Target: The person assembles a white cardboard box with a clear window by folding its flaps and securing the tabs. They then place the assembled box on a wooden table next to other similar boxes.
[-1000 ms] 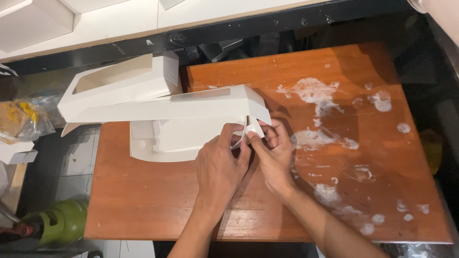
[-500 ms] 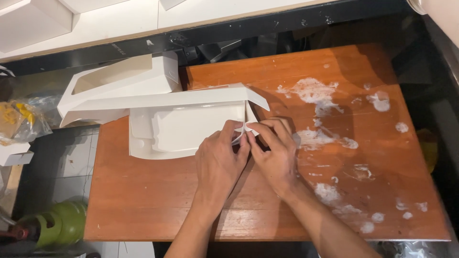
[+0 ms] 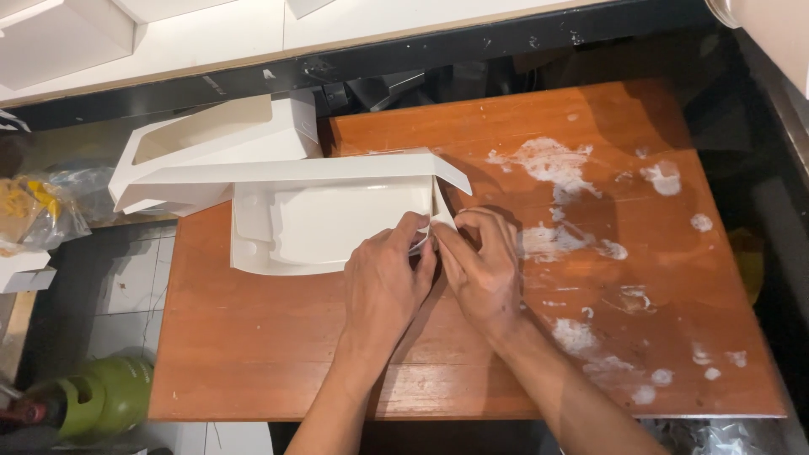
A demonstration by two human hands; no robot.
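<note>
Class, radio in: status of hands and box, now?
Both hands, left hand and right hand, pinching right corner of white paper box. Box on wooden table. Nothing obstructing.

Packaging observed, head view. A white cardboard box (image 3: 324,223), unfolded and shallow, lies left of centre on the wooden desk (image 3: 472,371), with a long flap raised along its far edge. Its right-hand corner is pinched between the left hand (image 3: 383,282) and the right hand (image 3: 480,270), fingers closed on the card. Just behind it, at the upper left, stands a second white box (image 3: 211,143), assembled, with a slanted open top, touching the first box's flap. More white boxes (image 3: 63,38) occupy the pale shelf along the top left edge. At the far left edge sits a clear plastic bag (image 3: 42,215) with yellow contents, and a small white carton piece (image 3: 25,274) below it. No labels, signs or screens visible.
</note>
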